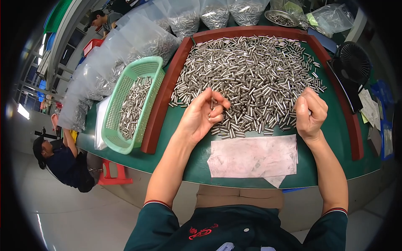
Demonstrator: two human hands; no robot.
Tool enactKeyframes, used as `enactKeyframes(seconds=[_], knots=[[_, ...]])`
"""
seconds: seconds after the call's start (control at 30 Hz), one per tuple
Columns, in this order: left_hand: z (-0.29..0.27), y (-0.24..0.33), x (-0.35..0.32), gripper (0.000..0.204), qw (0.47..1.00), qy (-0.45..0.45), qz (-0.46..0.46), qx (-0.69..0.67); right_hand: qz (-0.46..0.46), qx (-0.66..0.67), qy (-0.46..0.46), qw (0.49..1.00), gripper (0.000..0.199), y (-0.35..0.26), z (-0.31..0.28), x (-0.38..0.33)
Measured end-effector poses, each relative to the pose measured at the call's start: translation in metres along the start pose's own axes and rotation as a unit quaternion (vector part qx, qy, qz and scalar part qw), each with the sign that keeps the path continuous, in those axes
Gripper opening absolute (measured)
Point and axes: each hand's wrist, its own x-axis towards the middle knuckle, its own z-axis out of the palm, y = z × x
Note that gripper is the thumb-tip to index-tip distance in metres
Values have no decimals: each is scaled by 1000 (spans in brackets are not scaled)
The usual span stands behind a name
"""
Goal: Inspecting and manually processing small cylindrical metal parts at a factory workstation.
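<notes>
Clock positions are read from the centre of the metal pins [251,67], with the wearer at 6. The worktop [197,165] is smooth and deep green, in a room with a pale, glossy floor [90,219]. On it stands a red-brown frame [162,106] of straight rails, open toward 6; within it the pins lie in a broad, disordered layer, each a short, bright cylinder. At 8 to 9, outside the frame, a pale-green basket [109,119] of perforated plastic holds further pins. Translucent bags [134,31], filled with small metal pieces, line the edge from 9 to 12. At 1 is a round metal dish [281,13]; just before 3, a black fan [355,62] with a circular grille. A creased, grey-smudged pale cloth [253,157] lies flat at 6. The left hand [205,115], between 7 and 8, is at the near margin of the pins, its fingers loosely curled; whether they grasp one cannot be told. The right hand [310,115], at 4, is clenched into a fist, its contents hidden. Co-workers appear at 10 [109,21] and at 8 [63,163], the latter near a red stool [114,172].
</notes>
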Motion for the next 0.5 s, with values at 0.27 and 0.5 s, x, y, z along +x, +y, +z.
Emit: enactKeyframes(seconds=[0.27, 0.5], knots=[[23, -22, -2, 20, 724, 61, 273, 630, 6, 2, -6, 1000, 18, 1, 1, 0], [20, -32, 14, 15, 605, 11, 394, 692, 3, 1, -11, 1000, 19, 1, 2, 0]])
